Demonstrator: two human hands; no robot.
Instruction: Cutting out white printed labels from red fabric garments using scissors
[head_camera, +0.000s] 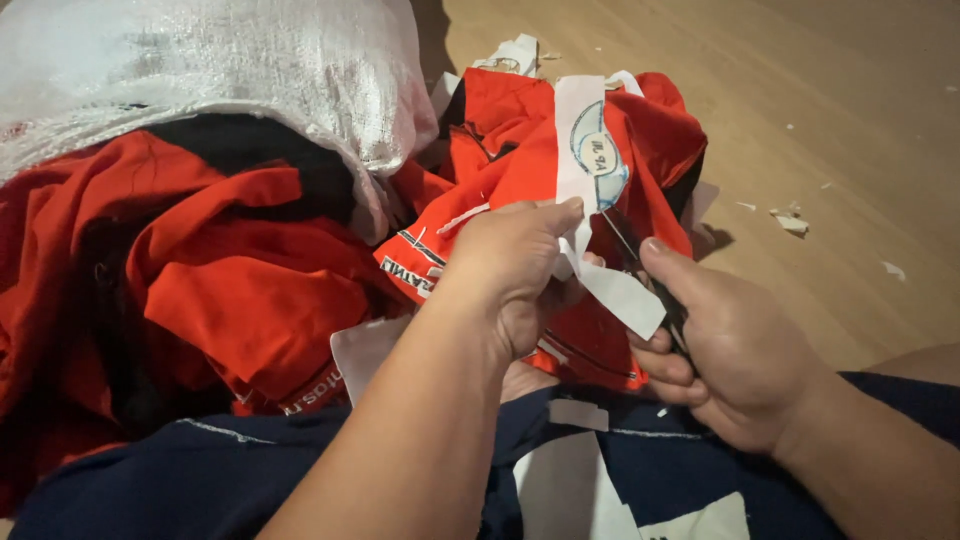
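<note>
The left hand (515, 270) pinched a white strip (583, 160) between thumb and fingers. The strip stood up over a pile of red clothes (240, 270) on the floor (850, 120). It had a round blue badge printed on it. The right hand (735, 355) was closed around dark scissors (650, 285), and the thin blades met the strip just beside the left thumb.

The strip looked thin and light, like paper or a sticker sheet. It bent over at the bottom, so it would flop and could tear if pulled hard. The best place to hold it was close to the cut, where the left hand had it.

The scissor handles were hidden inside the right hand. I could not tell how wide the blades were. The badge was too small to make out. A shiny white sack (200, 70) covered the top of the clothes. More white scraps (790, 220) lay on the floor.
</note>
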